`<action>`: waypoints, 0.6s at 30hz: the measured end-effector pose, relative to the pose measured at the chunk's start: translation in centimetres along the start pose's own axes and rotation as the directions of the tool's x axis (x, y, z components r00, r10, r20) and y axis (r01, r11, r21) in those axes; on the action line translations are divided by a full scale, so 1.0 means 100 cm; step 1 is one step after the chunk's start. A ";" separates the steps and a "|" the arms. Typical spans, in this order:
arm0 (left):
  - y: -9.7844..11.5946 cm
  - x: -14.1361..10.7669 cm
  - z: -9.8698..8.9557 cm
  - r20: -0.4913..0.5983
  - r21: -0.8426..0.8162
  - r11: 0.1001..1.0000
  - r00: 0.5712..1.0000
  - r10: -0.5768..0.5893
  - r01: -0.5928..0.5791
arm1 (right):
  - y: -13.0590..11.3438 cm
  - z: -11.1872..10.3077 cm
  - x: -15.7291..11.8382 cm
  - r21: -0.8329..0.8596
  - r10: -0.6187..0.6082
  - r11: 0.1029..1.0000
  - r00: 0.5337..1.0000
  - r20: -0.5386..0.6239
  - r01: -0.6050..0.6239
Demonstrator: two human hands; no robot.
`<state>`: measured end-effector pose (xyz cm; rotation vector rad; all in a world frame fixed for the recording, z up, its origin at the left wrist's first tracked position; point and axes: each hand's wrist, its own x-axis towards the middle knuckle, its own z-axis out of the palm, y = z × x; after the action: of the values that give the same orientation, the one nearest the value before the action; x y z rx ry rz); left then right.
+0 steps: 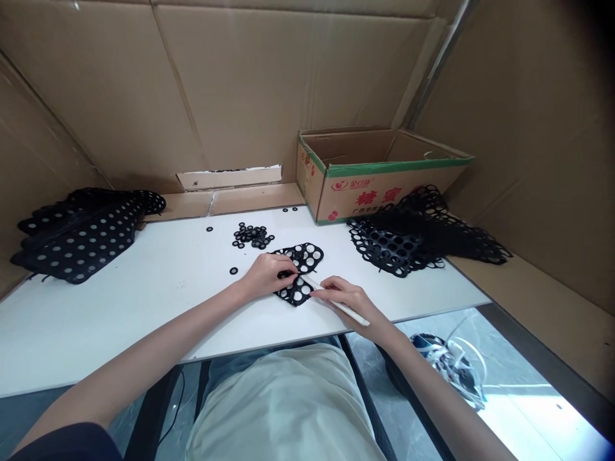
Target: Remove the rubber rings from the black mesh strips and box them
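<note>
A: I'm on the head camera now. What are you picking up, working from the left?

B: I'm seeing a stack of black perforated sheets [79, 240] lying at the end of the white table [100, 326], then a loose black ring [234, 271] sitting just beside a small pile of black rings [252, 235].

A: I'm tracking the left hand [266, 275] next. It's curving over a small perforated black piece [303, 257], which is lying on the table between both hands, with the fingers [286, 272] pressing on it. I can't tell whether they're pinching it.

B: I'm reading the right hand [348, 301] as closed around a thin white stick [340, 304], with the stick's tip reaching the black piece.

A: Further right, I'm seeing a loose heap of black perforated sheets [398, 240] lying against a cardboard box [384, 176].
</note>
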<state>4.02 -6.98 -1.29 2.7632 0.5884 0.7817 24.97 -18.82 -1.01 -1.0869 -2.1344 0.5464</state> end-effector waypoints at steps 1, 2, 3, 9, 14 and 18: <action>0.000 0.000 0.000 0.001 0.001 1.000 1.000 0.003 -0.003 | -0.002 -0.001 0.000 0.008 0.010 1.000 1.000 -0.003 -0.010; 0.000 0.000 -0.001 0.003 0.001 1.000 1.000 0.005 -0.005 | -0.004 -0.002 0.001 0.012 0.020 1.000 1.000 -0.003 -0.020; 0.000 0.000 -0.001 0.004 0.001 1.000 1.000 0.008 -0.008 | -0.006 -0.002 0.002 0.012 0.028 1.000 1.000 -0.001 -0.028; 0.001 -0.001 0.000 0.008 0.026 0.999 1.000 0.022 -0.022 | -0.010 -0.004 0.002 -0.020 0.034 0.999 0.999 0.022 -0.033; 0.000 -0.001 0.001 -0.002 0.041 0.999 1.000 0.014 -0.014 | -0.006 0.000 0.001 -0.037 -0.013 0.999 1.000 -0.020 0.013; 0.000 0.000 0.000 0.006 0.039 0.999 1.000 0.003 -0.004 | -0.003 0.002 0.000 -0.059 -0.030 0.998 0.998 -0.051 0.027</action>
<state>3.99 -6.97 -1.32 2.8018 0.6044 0.7711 24.62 -19.05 -0.99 -1.0891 -2.1290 0.4399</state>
